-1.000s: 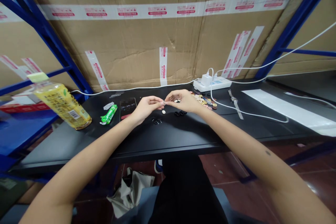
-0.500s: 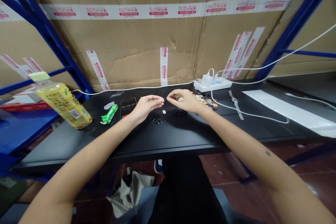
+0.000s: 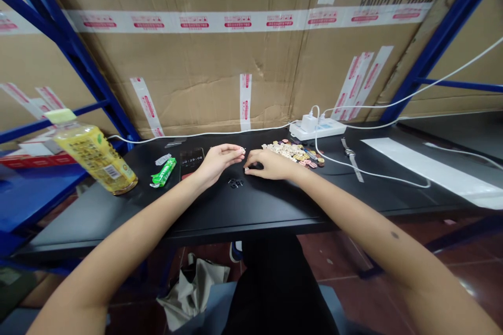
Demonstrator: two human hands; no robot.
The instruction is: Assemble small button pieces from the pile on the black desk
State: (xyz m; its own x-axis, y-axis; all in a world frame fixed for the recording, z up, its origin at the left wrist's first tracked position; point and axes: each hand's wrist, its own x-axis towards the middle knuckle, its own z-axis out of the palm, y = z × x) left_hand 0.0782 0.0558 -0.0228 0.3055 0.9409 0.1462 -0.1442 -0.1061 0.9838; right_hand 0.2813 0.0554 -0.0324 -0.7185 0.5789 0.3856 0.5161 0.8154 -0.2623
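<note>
My left hand (image 3: 220, 161) is raised over the black table, thumb and fingertips pinching a small pale button (image 3: 243, 151). Beside it, my right hand (image 3: 269, 164) is low at the tabletop, its thumb and fingers closing on another pale button (image 3: 247, 170), mostly covered by the fingertips. Many pale and coloured buttons (image 3: 288, 150) are heaped just behind my right hand. Several small black pieces with metal pins (image 3: 236, 183) lie on the table in front of my hands.
A phone (image 3: 192, 159) showing a timer, a green candy wrapper (image 3: 164, 171) and a yellow drink bottle (image 3: 98, 157) stand or lie at the left. To the right are a white power strip (image 3: 326, 128) with cables, a wristwatch (image 3: 352, 158) and a white sheet (image 3: 428, 167).
My right hand has moved down and slightly left onto the loose button on the table, uncovering more of the button heap. My left hand stays almost still with its button.
</note>
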